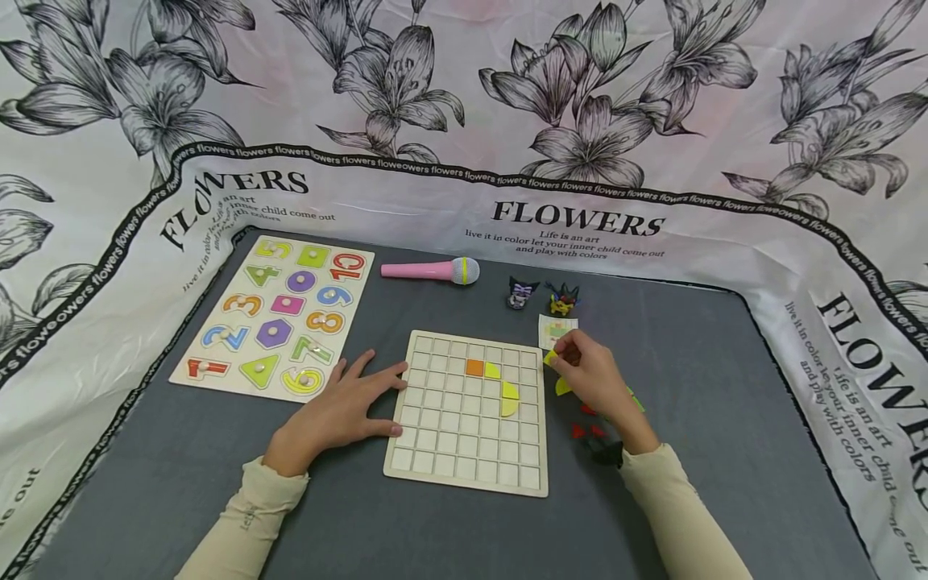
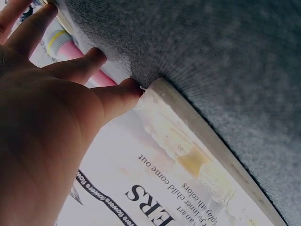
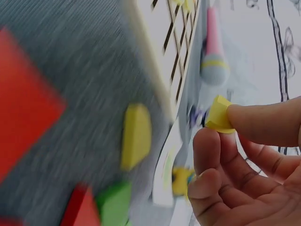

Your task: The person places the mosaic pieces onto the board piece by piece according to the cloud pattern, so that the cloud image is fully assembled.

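My left hand (image 1: 337, 415) lies with fingers spread against the left edge of a wooden grid board (image 1: 466, 467). An orange square block (image 1: 474, 367), a yellow block (image 1: 492, 370) and two curved yellow blocks (image 1: 511, 391) sit in its cells. Beyond the board's right edge, my right hand (image 1: 590, 374) pinches a small yellow block (image 3: 217, 114) between thumb and index finger, close to a small printed card (image 1: 554, 329). Below that hand lie another yellow block (image 3: 136, 136), red blocks (image 3: 23, 103) and a green block (image 3: 115, 202), partly hidden by it in the head view.
A number and shape puzzle board (image 1: 232, 383) lies to the left, behind my left hand. At the back are a pink toy microphone (image 1: 420, 271), a dark toy figure (image 1: 519, 294) and a yellow-and-dark one (image 1: 563, 300). Flower-printed cloth (image 1: 406, 193) borders the grey tabletop (image 1: 449, 532).
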`<action>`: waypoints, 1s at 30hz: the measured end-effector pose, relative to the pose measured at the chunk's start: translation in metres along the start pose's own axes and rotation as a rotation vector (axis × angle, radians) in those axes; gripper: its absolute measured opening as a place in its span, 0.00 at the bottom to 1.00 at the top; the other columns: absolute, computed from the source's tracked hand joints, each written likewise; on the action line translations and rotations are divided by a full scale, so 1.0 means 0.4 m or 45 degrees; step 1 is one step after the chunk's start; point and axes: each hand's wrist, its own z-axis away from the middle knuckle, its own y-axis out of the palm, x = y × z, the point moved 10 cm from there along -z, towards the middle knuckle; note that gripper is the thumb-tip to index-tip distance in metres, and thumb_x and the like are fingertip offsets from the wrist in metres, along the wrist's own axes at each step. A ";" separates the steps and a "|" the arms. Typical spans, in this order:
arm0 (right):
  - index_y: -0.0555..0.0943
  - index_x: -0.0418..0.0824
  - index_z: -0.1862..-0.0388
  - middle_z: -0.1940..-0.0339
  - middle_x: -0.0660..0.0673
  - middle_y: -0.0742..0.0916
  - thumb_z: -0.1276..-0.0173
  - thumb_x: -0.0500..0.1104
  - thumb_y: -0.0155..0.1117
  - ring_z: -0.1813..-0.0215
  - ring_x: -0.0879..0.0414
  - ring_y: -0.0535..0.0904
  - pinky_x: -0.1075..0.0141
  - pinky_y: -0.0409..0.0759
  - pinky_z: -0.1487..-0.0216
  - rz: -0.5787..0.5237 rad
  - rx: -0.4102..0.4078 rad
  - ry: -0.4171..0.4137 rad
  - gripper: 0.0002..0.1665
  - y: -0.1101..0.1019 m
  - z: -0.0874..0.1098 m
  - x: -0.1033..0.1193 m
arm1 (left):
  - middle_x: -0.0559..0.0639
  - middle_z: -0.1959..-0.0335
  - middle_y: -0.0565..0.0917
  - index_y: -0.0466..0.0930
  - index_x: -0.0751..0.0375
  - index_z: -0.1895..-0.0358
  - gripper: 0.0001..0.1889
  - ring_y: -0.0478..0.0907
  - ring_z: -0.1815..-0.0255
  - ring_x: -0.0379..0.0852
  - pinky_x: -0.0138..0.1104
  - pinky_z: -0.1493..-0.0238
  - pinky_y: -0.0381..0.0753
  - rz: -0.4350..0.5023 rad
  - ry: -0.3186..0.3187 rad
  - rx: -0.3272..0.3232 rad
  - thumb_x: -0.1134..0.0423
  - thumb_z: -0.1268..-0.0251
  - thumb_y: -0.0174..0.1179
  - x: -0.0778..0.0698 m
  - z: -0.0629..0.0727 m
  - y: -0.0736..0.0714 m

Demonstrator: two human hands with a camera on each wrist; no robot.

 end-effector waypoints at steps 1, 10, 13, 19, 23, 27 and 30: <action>0.79 0.33 0.53 0.62 0.42 0.85 0.25 0.30 0.67 0.60 0.47 0.83 0.54 0.82 0.57 -0.018 0.019 -0.019 0.07 0.012 -0.006 0.011 | 0.51 0.23 0.76 0.73 0.53 0.21 0.41 0.48 0.15 0.73 0.74 0.23 0.39 -0.002 0.001 -0.003 0.46 0.35 0.77 0.000 0.000 -0.001; 0.82 0.34 0.52 0.60 0.44 0.85 0.24 0.28 0.64 0.59 0.51 0.79 0.54 0.78 0.57 -0.072 0.203 -0.277 0.06 0.120 -0.058 0.138 | 0.51 0.24 0.77 0.72 0.53 0.21 0.42 0.46 0.15 0.73 0.74 0.23 0.39 -0.015 -0.003 -0.006 0.47 0.36 0.78 0.005 0.003 0.004; 0.82 0.34 0.53 0.60 0.45 0.84 0.24 0.28 0.63 0.59 0.51 0.78 0.55 0.77 0.58 -0.093 0.262 -0.327 0.06 0.152 -0.070 0.169 | 0.52 0.23 0.76 0.73 0.53 0.21 0.41 0.46 0.15 0.73 0.74 0.23 0.39 -0.015 0.003 -0.009 0.47 0.36 0.78 0.003 0.003 0.004; 0.84 0.35 0.56 0.63 0.47 0.83 0.25 0.26 0.63 0.61 0.53 0.77 0.57 0.79 0.57 -0.055 0.348 -0.395 0.07 0.205 -0.088 0.221 | 0.51 0.26 0.79 0.71 0.55 0.20 0.43 0.47 0.15 0.73 0.74 0.23 0.39 -0.016 0.007 -0.007 0.48 0.35 0.78 0.002 0.004 0.003; 0.86 0.36 0.57 0.63 0.47 0.85 0.26 0.26 0.64 0.61 0.55 0.78 0.59 0.80 0.57 -0.013 0.395 -0.447 0.08 0.238 -0.098 0.253 | 0.51 0.26 0.79 0.70 0.55 0.20 0.43 0.47 0.15 0.73 0.74 0.23 0.39 -0.017 0.011 -0.011 0.48 0.35 0.77 0.002 0.007 0.000; 0.88 0.36 0.58 0.63 0.47 0.86 0.27 0.25 0.63 0.63 0.57 0.79 0.61 0.82 0.59 0.045 0.439 -0.512 0.10 0.266 -0.107 0.279 | 0.52 0.26 0.79 0.72 0.56 0.20 0.42 0.47 0.15 0.74 0.74 0.23 0.40 -0.019 0.018 -0.018 0.48 0.35 0.78 -0.001 0.010 -0.003; 0.89 0.35 0.59 0.63 0.45 0.87 0.27 0.24 0.62 0.63 0.56 0.80 0.61 0.82 0.58 0.080 0.468 -0.549 0.11 0.281 -0.110 0.290 | 0.52 0.25 0.78 0.73 0.56 0.22 0.41 0.48 0.15 0.74 0.75 0.24 0.41 -0.025 0.027 -0.020 0.48 0.36 0.78 -0.003 0.010 -0.004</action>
